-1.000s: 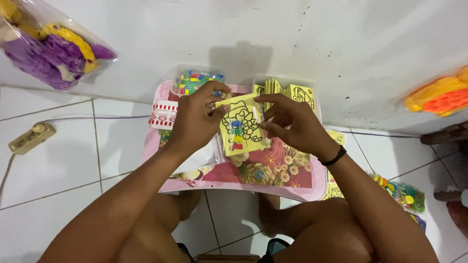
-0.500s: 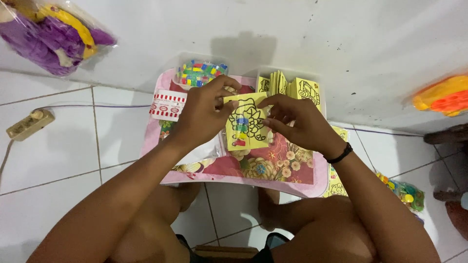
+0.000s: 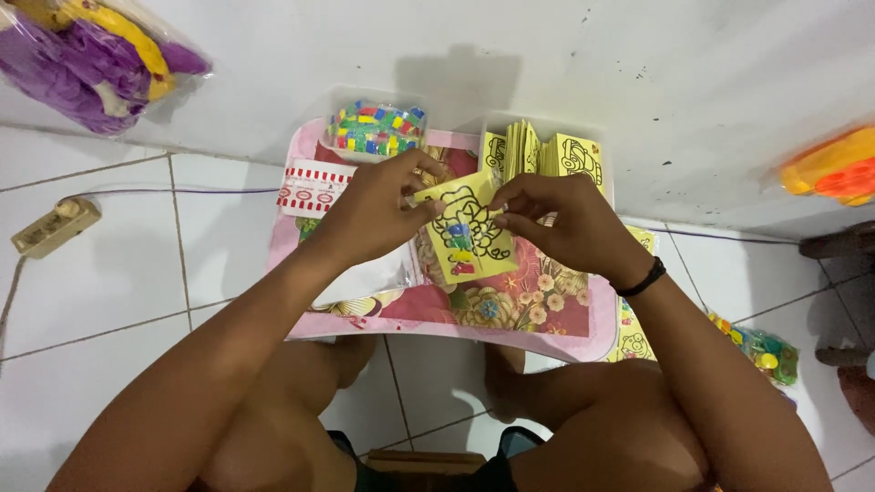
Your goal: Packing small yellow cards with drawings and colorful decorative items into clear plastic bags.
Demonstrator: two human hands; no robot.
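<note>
White floor tiles [image 3: 109, 301] run up to a pale wall [image 3: 638, 82], and a small pink table [image 3: 547, 337] with a flowered top stands against it, over the person's folded legs. Far left, a clear bag of purple and yellow toys [image 3: 91, 55] leans on the wall, and below it a beige power strip [image 3: 53, 228] lies on the tiles with its cord trailing along the floor. On the table's back edge sits a clear tub of small coloured pieces [image 3: 375, 128], with a red-and-white striped packet [image 3: 314, 187] just beside it to the left. The left hand [image 3: 374, 214] is curled, fingers pinched on the left edge of a yellow picture card [image 3: 469, 232] — a black outline drawing, partly filled with blue, green and red. That card is held tilted just above the middle of the table, between both hands. The right hand [image 3: 561, 219], a black band [image 3: 643, 278] on its wrist, is likewise closed, its fingertips gripping the card's upper right edge. Behind it a clear box holds a stack of more yellow cards [image 3: 547, 155] standing on edge. Further right, a bag of coloured bits [image 3: 756, 346] lies on the floor — and an orange toy [image 3: 834, 173] rests by the wall.
</note>
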